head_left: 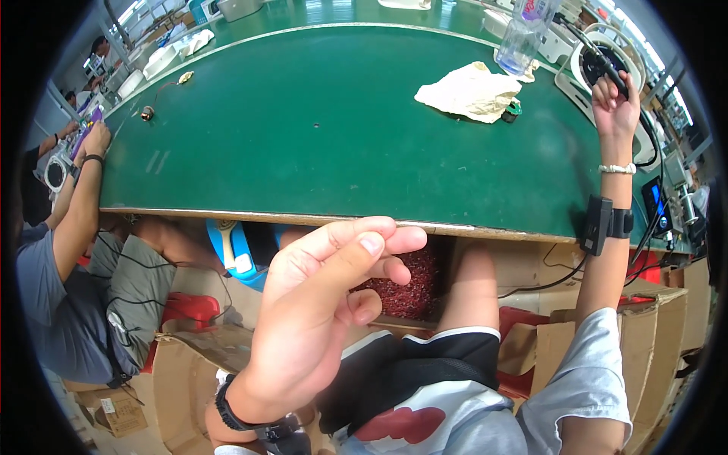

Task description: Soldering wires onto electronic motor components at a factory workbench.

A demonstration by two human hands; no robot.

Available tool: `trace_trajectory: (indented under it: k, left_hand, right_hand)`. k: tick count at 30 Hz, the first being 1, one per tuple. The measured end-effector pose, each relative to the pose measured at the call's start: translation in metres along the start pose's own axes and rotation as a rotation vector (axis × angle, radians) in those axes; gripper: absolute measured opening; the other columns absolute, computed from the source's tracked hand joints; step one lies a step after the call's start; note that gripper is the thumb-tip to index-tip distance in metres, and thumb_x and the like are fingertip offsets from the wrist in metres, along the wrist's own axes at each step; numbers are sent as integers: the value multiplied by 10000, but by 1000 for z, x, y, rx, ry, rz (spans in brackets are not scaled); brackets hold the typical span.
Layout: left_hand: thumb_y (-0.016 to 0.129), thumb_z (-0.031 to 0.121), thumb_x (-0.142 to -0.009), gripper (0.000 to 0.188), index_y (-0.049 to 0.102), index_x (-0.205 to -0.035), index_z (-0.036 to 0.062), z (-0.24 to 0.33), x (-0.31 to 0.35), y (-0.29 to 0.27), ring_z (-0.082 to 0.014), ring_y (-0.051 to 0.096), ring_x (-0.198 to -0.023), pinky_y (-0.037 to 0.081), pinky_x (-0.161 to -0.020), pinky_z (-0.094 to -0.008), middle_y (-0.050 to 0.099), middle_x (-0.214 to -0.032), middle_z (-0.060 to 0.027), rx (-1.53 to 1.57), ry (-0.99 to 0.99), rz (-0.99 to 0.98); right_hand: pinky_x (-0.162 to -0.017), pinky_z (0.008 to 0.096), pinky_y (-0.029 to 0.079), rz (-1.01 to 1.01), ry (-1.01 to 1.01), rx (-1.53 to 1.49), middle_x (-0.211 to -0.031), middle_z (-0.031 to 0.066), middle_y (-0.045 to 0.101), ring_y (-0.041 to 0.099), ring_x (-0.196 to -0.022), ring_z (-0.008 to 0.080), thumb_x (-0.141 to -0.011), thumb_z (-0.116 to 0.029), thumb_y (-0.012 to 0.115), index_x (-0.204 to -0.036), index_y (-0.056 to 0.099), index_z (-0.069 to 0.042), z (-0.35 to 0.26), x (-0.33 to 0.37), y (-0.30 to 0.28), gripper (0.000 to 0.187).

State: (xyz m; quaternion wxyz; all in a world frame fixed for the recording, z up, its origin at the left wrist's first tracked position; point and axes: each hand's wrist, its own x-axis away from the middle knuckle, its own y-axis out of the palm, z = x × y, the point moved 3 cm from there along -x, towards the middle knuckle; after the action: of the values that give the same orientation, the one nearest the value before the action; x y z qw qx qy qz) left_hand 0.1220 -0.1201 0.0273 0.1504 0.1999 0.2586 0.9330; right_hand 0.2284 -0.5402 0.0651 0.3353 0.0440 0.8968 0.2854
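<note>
My left hand (315, 303) is raised close in front of the bench edge. Its fingers are curled and the thumb presses against the index finger; whatever may be pinched there does not show. Out at the far right, my right hand (616, 110) wraps round the black handle of a soldering iron (611, 74), whose slim end points up and left. Just behind that iron stands a white ring-shaped housing (635, 57) with a dark centre. A crumpled cream cloth (472, 89) lies on the bench, with a small green coil-like part (513, 112) at its right edge.
A green bench top (303, 152) spans the view. A clear plastic bottle (523, 42) stands by the cloth. A small wired part (147, 113) lies at left. A blue-display unit (657, 203) sits at right. At left, another person (64, 288) works. Cardboard (644, 356) flanks me.
</note>
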Motion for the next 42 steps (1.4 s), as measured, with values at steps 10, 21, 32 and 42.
trace_trajectory:
  k: [10,21,32,42]
  left_hand:
    - [502,108,-820,150,555,-933,25,-3,-5,-3,-87,530,-728,345,-498,-171,589,-958,-110,13,-9,-27]
    - [524,109,-811,155,550,-925,7,-5,-12,-3,-102,546,-707,343,-467,-166,597,-938,-130,-86,110,14]
    - [499,69,-822,154,544,-944,-15,0,-25,18,-116,574,-777,384,-499,-149,602,-930,-134,-469,397,-71]
    - [548,195,-792,197,588,-838,7,35,-99,64,-80,534,-724,381,-530,-192,616,-842,-55,-956,631,-159]
  right_hand:
    - [-405,196,223,-26,3,0,-526,34,396,290,-418,84,-844,-191,446,-784,509,-48,-8,1,0,168]
    - [-394,197,214,33,-30,-21,-528,31,391,282,-410,76,-842,-196,458,-804,507,-48,1,2,0,161]
    - [-362,204,199,132,-93,49,-481,-2,387,268,-369,66,-844,-232,442,-785,502,-88,-10,-1,-2,167]
    - [-371,202,200,217,-127,-18,-490,-10,387,272,-374,62,-845,-251,438,-780,470,-110,-8,11,7,158]
